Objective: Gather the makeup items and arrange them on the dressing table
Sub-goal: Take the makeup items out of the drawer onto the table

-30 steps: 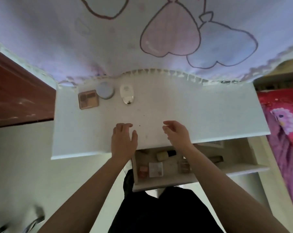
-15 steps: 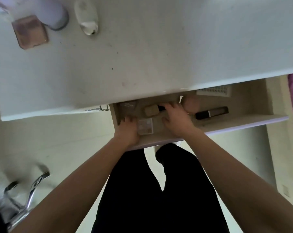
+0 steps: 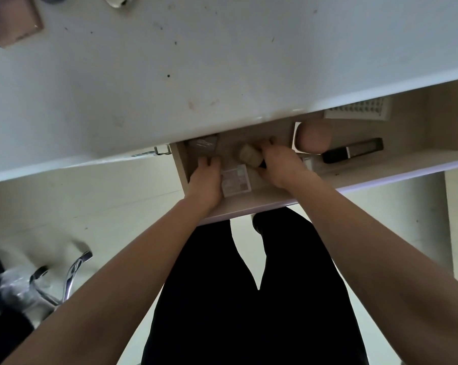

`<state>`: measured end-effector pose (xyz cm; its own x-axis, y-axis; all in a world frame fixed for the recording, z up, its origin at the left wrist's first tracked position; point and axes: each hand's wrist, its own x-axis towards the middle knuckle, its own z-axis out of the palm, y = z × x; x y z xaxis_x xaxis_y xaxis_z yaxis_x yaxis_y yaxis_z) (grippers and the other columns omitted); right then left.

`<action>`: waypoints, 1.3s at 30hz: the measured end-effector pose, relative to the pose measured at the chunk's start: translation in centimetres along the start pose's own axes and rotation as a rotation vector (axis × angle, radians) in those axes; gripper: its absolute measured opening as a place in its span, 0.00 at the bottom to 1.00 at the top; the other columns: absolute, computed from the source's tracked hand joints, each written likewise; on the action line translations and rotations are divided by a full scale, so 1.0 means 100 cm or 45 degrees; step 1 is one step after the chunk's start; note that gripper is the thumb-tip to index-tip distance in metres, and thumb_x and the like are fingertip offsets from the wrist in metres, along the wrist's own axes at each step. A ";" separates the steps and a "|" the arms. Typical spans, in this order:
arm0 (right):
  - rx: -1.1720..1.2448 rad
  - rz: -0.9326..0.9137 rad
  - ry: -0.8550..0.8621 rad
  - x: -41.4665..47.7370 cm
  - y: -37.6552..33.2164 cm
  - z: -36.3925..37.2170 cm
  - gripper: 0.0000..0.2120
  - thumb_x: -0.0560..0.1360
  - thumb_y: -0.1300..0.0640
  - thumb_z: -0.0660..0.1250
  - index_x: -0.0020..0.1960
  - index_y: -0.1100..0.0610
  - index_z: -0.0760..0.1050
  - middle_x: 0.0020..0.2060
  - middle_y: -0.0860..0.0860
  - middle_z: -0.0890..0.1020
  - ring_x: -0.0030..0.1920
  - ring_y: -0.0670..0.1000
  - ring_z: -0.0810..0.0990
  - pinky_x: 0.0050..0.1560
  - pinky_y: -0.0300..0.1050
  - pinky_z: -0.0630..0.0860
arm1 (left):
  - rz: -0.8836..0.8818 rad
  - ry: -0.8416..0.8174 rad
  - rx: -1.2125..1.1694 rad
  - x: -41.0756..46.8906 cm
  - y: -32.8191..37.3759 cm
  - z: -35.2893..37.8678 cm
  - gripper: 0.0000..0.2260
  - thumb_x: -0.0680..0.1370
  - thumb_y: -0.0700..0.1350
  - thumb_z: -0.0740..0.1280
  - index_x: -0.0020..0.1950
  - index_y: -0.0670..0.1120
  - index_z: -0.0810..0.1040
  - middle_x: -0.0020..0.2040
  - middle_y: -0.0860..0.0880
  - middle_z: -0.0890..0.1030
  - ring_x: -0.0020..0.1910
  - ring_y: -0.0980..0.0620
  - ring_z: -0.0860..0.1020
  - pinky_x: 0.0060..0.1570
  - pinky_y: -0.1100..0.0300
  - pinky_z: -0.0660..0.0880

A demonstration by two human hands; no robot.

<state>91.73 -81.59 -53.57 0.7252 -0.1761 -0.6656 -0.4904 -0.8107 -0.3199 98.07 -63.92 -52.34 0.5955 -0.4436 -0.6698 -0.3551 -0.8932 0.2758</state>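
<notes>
The drawer (image 3: 249, 206) under the white dressing table (image 3: 222, 61) stands pulled out, and both my hands are inside it. My right hand (image 3: 280, 167) grips a beige bottle (image 3: 249, 154) with a dark cap. My left hand (image 3: 205, 180) lies at the drawer's left end with its fingers bent downward; whatever is under them is hidden. A small pale palette (image 3: 235, 180) lies between my hands. A dark grey compact (image 3: 203, 146) sits just beyond my left hand. A brown palette (image 3: 12, 19) and a silver oval case (image 3: 117, 0) lie on the tabletop's far left.
Further right in the drawer are a round pink jar (image 3: 313, 137), a black tube (image 3: 354, 151) and a white perforated piece (image 3: 357, 110). My legs in black trousers (image 3: 249, 285) stand below the drawer. Chrome chair legs (image 3: 70, 275) are on the floor to the left.
My hands left the tabletop and went down into the open drawer. The right hand has closed round the beige bottle. The view has dropped closer to the drawer.
</notes>
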 end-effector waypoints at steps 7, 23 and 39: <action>0.072 0.074 -0.073 -0.006 0.001 -0.001 0.25 0.75 0.56 0.68 0.67 0.64 0.64 0.63 0.64 0.71 0.58 0.67 0.78 0.44 0.48 0.65 | -0.149 0.109 -0.240 0.015 0.001 -0.007 0.39 0.75 0.37 0.63 0.80 0.55 0.46 0.77 0.36 0.47 0.55 0.30 0.75 0.47 0.46 0.75; -0.040 -0.028 -0.151 -0.014 0.001 0.001 0.38 0.62 0.35 0.74 0.67 0.49 0.69 0.58 0.56 0.80 0.56 0.60 0.80 0.49 0.49 0.75 | -0.121 0.095 -0.269 0.042 -0.004 -0.010 0.29 0.76 0.33 0.61 0.76 0.39 0.57 0.66 0.33 0.70 0.60 0.34 0.71 0.53 0.48 0.69; 0.222 0.018 -0.039 -0.018 0.026 -0.016 0.21 0.66 0.43 0.76 0.54 0.52 0.77 0.50 0.54 0.83 0.51 0.59 0.81 0.43 0.47 0.75 | -0.029 0.153 -0.247 0.065 0.023 -0.004 0.27 0.75 0.57 0.70 0.64 0.39 0.72 0.61 0.37 0.76 0.62 0.37 0.73 0.61 0.49 0.71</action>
<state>89.89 -84.30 -52.11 0.7039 -0.1680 -0.6902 -0.5789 -0.6987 -0.4203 101.48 -68.87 -55.79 0.6873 -0.4182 -0.5939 -0.2024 -0.8955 0.3964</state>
